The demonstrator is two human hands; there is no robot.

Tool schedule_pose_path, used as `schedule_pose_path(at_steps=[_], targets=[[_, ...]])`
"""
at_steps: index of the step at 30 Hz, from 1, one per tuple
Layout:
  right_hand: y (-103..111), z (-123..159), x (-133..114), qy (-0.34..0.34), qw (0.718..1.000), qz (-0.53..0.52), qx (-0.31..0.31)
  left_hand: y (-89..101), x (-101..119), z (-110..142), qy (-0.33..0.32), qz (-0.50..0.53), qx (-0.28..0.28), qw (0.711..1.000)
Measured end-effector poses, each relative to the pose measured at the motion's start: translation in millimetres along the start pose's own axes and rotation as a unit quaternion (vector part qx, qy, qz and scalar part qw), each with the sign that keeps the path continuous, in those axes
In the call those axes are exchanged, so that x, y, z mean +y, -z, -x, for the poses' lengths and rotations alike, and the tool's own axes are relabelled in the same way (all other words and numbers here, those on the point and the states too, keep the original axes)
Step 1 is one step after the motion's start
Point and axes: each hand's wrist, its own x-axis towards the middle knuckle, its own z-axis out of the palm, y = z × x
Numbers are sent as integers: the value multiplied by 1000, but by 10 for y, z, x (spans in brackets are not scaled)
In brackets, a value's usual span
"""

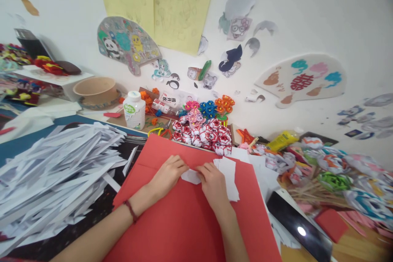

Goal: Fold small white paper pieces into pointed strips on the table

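A small white piece of paper lies between my two hands on a large stack of red paper. My left hand pinches its left end with the fingertips; a dark red bracelet circles that wrist. The right end is pinched by my right hand, whose fingers hide part of the paper. Several white paper pieces sit in a small pile on the red sheets, just beyond my right hand.
Folded white paper strips are heaped on the left. Behind the red stack are red-and-white paper flowers, scissors and a white bottle. A black phone lies at the right, near wrapped paper flowers. The wall closes off the back.
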Motion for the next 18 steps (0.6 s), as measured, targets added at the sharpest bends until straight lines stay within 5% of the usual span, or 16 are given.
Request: schedule_pose_path(at_steps=[10, 18], targets=[[-27, 23, -76, 42, 989, 134, -32, 5, 14, -4, -43, -74, -43, 995], [-92, 31, -131, -7, 986, 164, -21, -55, -12, 2, -72, -101, -39, 991]])
